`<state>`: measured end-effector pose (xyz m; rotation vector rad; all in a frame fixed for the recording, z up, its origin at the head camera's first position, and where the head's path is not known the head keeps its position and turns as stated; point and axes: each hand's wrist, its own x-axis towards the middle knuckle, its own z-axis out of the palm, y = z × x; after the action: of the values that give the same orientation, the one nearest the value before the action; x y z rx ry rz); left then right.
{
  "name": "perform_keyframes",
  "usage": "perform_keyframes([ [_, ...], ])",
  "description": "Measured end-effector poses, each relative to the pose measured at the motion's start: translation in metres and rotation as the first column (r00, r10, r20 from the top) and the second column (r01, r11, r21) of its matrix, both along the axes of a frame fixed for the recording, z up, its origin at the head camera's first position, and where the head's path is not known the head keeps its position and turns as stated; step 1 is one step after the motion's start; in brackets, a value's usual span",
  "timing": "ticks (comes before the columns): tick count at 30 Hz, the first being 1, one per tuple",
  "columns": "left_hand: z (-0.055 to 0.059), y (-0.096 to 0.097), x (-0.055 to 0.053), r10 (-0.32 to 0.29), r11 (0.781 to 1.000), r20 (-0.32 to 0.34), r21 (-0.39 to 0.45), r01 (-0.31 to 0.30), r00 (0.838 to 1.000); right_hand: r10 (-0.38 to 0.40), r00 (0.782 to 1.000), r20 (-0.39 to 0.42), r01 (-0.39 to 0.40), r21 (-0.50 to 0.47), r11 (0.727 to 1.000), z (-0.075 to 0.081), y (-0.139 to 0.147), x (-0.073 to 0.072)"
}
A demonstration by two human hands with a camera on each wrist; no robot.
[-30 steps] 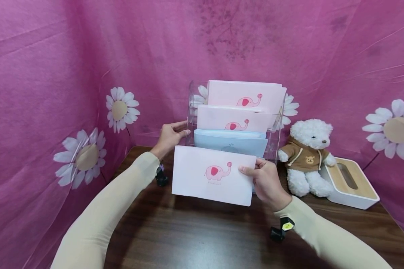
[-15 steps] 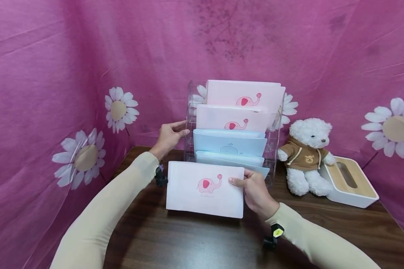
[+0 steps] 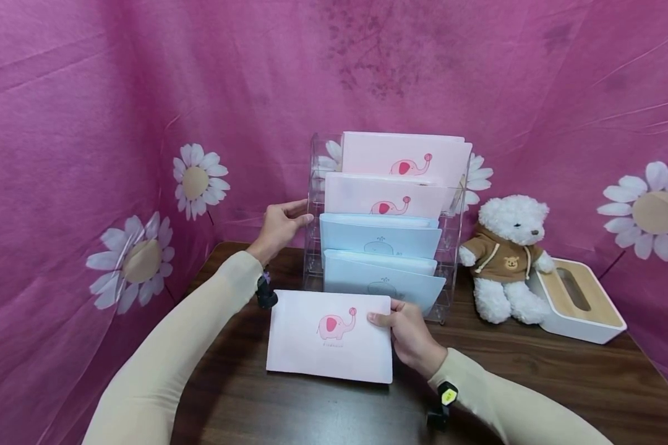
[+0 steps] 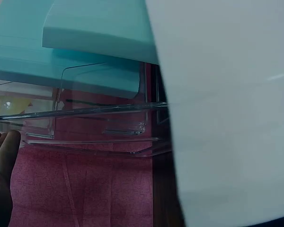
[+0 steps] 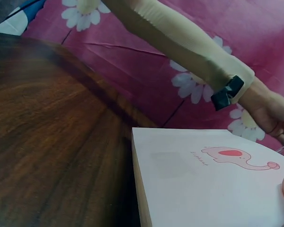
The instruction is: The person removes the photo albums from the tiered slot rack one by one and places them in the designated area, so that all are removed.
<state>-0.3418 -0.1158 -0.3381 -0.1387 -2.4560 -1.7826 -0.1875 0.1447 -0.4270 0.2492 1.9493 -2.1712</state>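
Head view: bright, even light; soft pale glare on the desk [image 3: 334, 423] at 6 o'clock, darker shade toward 7 o'clock. Left wrist view: dim, cool teal cast; fingers [image 4: 7, 153] near 9 o'clock in deep shadow, glints along the clear rack [image 4: 99, 111], pale booklet [image 4: 222, 113] at 3 o'clock out of focus with a small highlight streak. Right wrist view: muted; hazy sheen on desk at 10 o'clock, dark shadow beside booklet near 6 o'clock.

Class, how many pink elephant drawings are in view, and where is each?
3: the top elephant is on the highest tier of the clear rack, the second elephant one tier below, the third elephant on the booklet in the right hand. Others may be hidden.
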Motion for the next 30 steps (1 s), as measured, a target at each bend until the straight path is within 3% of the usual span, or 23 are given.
perform_keyframes([
  [5,0.0,0.0,-0.001,-0.005,1.0,0.002,0.016,0.005,1.0,-0.008,0.999,0.053,0.008,-0.006,1.0,-0.01,-0.002,0.003],
  [11,0.0,0.0,-0.002,-0.016,0.999,0.01,0.039,0.015,1.0,0.04,0.989,0.141,-0.037,-0.024,0.999,-0.027,-0.002,0.004],
  [16,0.002,0.0,0.0,-0.007,1.0,0.035,0.021,0.007,0.999,0.054,0.978,0.201,-0.061,0.03,0.998,-0.035,-0.004,0.003],
  [30,-0.002,-0.001,0.001,-0.009,1.0,0.026,0.023,0.009,1.0,0.088,0.991,0.099,-0.109,0.233,0.966,-0.051,-0.006,-0.007],
])
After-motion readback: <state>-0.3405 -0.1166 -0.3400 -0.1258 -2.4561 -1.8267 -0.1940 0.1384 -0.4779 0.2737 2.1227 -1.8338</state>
